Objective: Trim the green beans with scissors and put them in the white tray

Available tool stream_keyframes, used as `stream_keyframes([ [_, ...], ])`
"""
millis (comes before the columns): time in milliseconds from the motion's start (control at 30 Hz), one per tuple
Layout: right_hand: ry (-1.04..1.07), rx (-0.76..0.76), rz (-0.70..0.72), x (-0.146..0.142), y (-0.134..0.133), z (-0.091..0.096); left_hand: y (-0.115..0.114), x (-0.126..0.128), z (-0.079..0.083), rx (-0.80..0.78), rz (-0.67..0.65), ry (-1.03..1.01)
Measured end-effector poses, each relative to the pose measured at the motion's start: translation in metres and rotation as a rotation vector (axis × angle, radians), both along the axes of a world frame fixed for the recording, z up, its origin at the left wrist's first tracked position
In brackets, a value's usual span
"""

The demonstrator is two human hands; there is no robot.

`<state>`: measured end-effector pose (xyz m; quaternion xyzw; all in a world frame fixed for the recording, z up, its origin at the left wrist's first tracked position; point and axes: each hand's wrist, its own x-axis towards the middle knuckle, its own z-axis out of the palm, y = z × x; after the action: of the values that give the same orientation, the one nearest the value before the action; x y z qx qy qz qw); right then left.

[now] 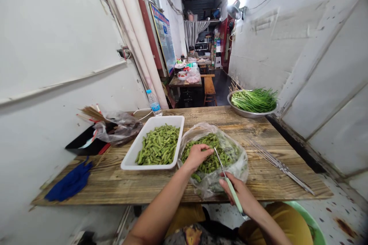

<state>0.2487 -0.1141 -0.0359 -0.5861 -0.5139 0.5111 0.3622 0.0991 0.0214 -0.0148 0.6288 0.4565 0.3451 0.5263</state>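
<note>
My left hand (197,155) reaches into an open clear plastic bag (233,169) of green soybean pods (209,160), its fingers curled down onto the pods. My right hand (240,196) is closed around the pale green handle of a pair of scissors (227,178), blades pointing up over the bag. Left of the bag stands a white rectangular tray (130,160) filled with more pods (159,145). Both rest on a wooden table (120,180).
A metal bowl (244,113) of long green stalks sits at the back right. Metal skewers (277,164) lie on the right. A water bottle (154,103), a black tray (83,143) with a plastic bag and sticks, and a blue cloth (70,182) are on the left. A person sits far down the corridor.
</note>
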Motion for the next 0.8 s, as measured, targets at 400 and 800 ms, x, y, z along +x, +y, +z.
stream_keyframes([
  [400,-0.174,0.161,-0.003,0.009,0.006,0.007,-0.012,0.001,0.003,-0.096,-0.189,-0.021],
  [800,-0.261,0.203,0.098,0.006,0.013,0.013,-0.014,-0.018,0.019,0.050,-0.364,0.172],
])
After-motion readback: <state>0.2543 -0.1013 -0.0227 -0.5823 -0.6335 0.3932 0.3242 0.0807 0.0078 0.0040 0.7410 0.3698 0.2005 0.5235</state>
